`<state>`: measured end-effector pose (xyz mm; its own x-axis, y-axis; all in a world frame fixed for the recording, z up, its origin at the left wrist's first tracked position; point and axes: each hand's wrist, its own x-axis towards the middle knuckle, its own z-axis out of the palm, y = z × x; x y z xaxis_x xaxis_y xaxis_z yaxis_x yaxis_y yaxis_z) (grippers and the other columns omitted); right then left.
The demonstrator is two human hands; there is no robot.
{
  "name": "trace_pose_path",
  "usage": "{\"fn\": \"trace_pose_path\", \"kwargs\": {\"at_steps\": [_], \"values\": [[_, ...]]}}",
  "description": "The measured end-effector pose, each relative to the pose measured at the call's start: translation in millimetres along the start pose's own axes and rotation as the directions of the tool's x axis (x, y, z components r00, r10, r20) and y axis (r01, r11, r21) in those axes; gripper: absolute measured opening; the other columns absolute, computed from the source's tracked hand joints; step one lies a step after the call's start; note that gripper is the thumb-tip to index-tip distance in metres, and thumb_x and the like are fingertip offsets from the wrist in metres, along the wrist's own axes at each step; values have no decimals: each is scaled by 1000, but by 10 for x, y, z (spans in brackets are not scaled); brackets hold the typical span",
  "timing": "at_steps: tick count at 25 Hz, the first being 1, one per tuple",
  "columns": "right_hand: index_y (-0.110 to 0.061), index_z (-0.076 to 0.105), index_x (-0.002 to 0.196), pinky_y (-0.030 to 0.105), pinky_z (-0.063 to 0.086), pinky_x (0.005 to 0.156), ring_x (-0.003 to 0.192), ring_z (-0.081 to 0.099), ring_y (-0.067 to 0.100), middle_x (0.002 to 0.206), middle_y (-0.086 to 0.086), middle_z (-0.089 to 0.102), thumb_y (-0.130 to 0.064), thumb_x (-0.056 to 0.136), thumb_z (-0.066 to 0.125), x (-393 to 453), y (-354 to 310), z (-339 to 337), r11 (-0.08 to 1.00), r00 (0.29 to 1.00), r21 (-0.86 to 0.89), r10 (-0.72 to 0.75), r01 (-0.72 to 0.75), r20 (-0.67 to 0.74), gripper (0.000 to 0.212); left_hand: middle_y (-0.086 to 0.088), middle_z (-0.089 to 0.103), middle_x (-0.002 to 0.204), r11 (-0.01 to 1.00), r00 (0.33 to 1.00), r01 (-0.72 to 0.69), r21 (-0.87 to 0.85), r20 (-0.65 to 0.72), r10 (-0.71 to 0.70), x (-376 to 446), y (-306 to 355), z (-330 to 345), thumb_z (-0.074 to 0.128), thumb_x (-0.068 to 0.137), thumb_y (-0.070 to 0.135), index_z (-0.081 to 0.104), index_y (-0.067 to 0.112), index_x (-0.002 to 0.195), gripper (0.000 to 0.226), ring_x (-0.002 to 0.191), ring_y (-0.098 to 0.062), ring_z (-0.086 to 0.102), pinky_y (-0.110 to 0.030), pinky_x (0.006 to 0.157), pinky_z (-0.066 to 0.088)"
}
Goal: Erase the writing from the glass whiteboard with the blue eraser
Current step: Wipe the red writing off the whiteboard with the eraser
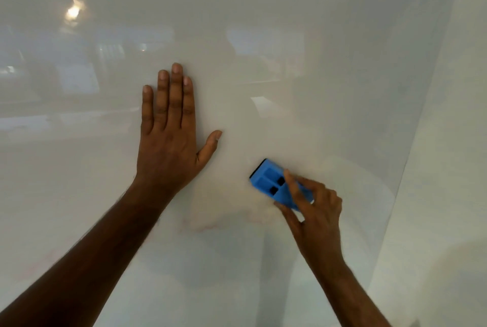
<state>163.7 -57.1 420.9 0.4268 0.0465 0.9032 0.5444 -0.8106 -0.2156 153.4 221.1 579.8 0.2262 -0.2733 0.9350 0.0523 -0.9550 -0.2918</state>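
Observation:
The glass whiteboard [303,49] fills the view, milky white with room reflections. My left hand [171,139] lies flat against it, fingers spread and pointing up. To its lower right, my right hand [313,208] grips the blue eraser [274,184] by its lower end and presses the dark pad side onto the glass. Faint pinkish smears of marker [208,223] show on the board just left of and below the eraser. No clear writing is legible.
The board's right edge [411,155] runs diagonally down the right side, with a plain white wall [448,194] beyond it. Reflected lights [72,11] glare at the upper left of the glass.

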Motion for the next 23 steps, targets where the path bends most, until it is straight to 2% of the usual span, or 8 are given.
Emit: {"fn": "trace_pose_path", "kwargs": {"at_steps": [2,4,8,12,16,18,21,23], "values": [[-38,36,159,42,40,93,108,58,26,135,3,57,-48,103,55,-314,97,116,984,984,-65,-161,166,80,60,-28,10,179,1000,1000,-2,-5,5,2,0,-9,-3,43,113,59,14,-8,170,93,167,-45,11,-57,138,7],[-40,32,160,45,43,90,105,64,31,132,7,62,-46,102,57,-594,296,145,965,966,-114,-222,237,130,63,-28,11,179,1000,1000,-4,-6,12,4,-4,-14,-10,43,113,59,14,-8,170,92,167,-45,12,-56,138,6],[-34,38,157,44,42,86,103,59,31,130,8,62,-48,102,54,-498,535,-25,988,994,-119,-91,98,62,58,-29,14,178,1000,1000,2,-6,13,-2,-21,-7,-22,43,113,58,17,-8,169,91,167,-45,14,-57,138,8],[-29,42,155,45,43,90,108,50,26,132,4,50,-44,94,67,4,262,-105,995,999,-93,-25,23,-21,68,-29,15,178,1000,1000,8,-3,19,-8,-24,-16,-10,44,113,58,18,-8,169,90,167,-45,14,-57,138,9],[-29,49,153,47,43,93,106,56,27,131,5,59,-43,96,69,-15,-2,63,978,980,-73,-195,197,32,62,-28,13,179,1000,999,7,-9,43,-7,-25,-16,-15,43,114,58,15,-7,170,91,167,-45,12,-57,138,8],[-33,46,154,48,44,92,106,59,29,130,5,60,-36,92,78,-304,43,177,934,939,-118,-325,337,108,71,-27,10,179,1000,997,-8,-28,72,10,-33,-51,-33,42,114,59,12,-6,171,91,168,-43,10,-55,138,7],[-38,41,156,48,42,96,114,57,28,134,5,58,-25,83,88,-638,345,197,854,865,-183,-445,488,231,88,-22,10,181,984,980,-174,-44,95,177,-52,-330,-123,43,114,55,12,-2,172,87,169,-37,11,-49,139,11],[-37,39,158,49,41,97,113,57,30,134,5,60,-21,81,88,-615,532,112,842,856,-200,-449,502,257,93,-16,14,182,946,940,-324,-34,104,325,-47,-650,-217,43,114,52,15,4,174,81,169,-33,15,-47,138,15]]}}
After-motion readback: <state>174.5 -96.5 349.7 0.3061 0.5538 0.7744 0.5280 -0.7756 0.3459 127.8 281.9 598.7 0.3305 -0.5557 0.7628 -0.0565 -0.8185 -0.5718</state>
